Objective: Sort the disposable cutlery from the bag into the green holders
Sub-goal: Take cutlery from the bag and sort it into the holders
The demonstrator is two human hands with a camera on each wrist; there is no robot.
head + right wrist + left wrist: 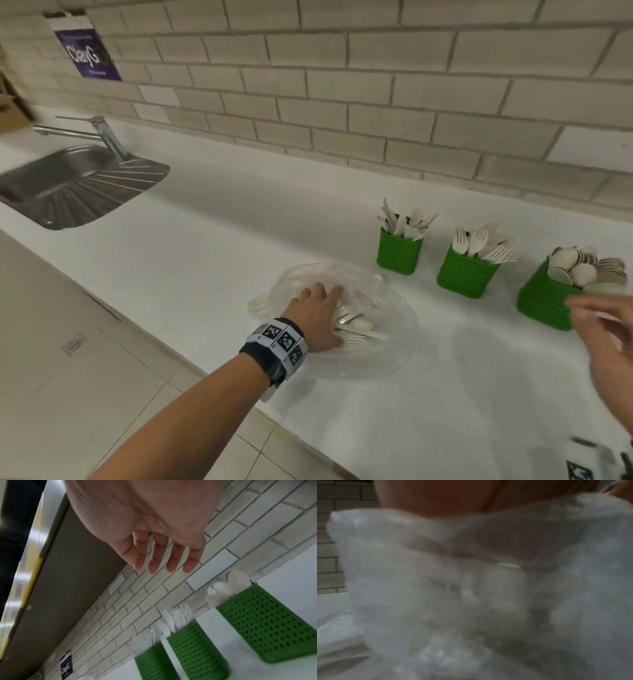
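Observation:
A clear plastic bag (376,356) lies on the white counter with several white forks and spoons (356,330) inside. My left hand (320,308) reaches into it with fingers spread; the fingertips are veiled by plastic. The left wrist view shows blurred bag plastic (402,588) and a spoon bowl (505,582). To the right stand three green holders: knives (399,253), forks (466,275), spoons (544,303). My right hand (603,329), blurred, hovers empty beside the spoon holder, its fingers (173,562) straight above the spoon holder (274,628), fork holder (197,654) and knife holder (152,665).
A steel sink (30,192) with a tap (102,133) sits at the far left. A tiled wall (376,102) backs the counter, with a purple poster (89,54). The counter's front edge (205,368) runs diagonally below my left forearm.

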